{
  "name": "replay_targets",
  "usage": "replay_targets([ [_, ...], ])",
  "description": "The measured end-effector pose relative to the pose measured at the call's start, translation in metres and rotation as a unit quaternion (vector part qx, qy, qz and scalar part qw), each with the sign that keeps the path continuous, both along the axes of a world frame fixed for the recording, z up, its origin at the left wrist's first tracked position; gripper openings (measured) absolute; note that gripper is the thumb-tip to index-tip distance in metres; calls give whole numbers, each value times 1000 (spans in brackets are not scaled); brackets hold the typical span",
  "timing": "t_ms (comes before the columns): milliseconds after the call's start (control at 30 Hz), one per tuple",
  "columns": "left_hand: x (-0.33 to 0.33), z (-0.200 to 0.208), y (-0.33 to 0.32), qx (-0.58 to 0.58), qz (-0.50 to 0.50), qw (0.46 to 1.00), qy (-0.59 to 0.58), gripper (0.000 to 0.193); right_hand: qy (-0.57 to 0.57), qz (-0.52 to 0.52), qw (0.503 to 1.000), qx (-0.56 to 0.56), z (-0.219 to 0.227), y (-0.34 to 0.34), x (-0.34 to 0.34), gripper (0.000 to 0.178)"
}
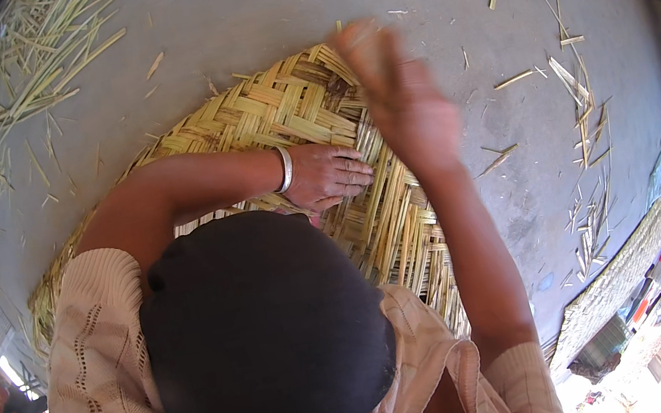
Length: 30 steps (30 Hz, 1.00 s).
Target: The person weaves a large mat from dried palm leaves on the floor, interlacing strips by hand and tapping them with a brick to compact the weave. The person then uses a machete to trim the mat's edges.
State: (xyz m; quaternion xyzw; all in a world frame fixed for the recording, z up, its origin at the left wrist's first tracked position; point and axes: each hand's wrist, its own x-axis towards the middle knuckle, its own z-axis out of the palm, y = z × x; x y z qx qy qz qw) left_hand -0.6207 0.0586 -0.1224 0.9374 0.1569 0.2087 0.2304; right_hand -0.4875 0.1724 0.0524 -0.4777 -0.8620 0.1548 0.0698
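Note:
A curved mat woven from yellow-green split strips point(277, 101) lies on the grey floor under my arms. My left hand point(331, 174) rests flat on its weave, palm down with the fingers stretched out, and a silver bangle point(285, 168) circles that wrist. Loose, unwoven strips point(386, 197) run beside the fingertips toward the lower right. Above the mat's far right corner, my right hand point(410, 104) is smeared by motion. Its fingers cannot be made out, nor can anything they may hold.
Cut strips lie in a heap point(48, 57) at the far left. More scraps point(580, 118) are scattered over the floor on the right. A pale rolled mat point(625, 269) sits at the lower right edge. A dark rounded shape point(270, 341) hides the mat's near part.

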Motion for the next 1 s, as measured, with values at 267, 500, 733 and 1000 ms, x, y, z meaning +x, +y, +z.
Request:
replay_targets([
  [267,0,-5,-1,-18,-1,1000,-20,42,16,8,1000,-23,-11,11,4,81],
  [500,0,-1,-1,-17,9,1000,-23,41,271,55,954,116,50,22,-20,75],
  [733,-5,2,-2,-45,20,998,35,41,-126,137,982,-41,-41,-16,-67,75],
  [1000,0,-3,-2,-30,5,999,-12,43,130,26,991,7,17,40,-19,80],
])
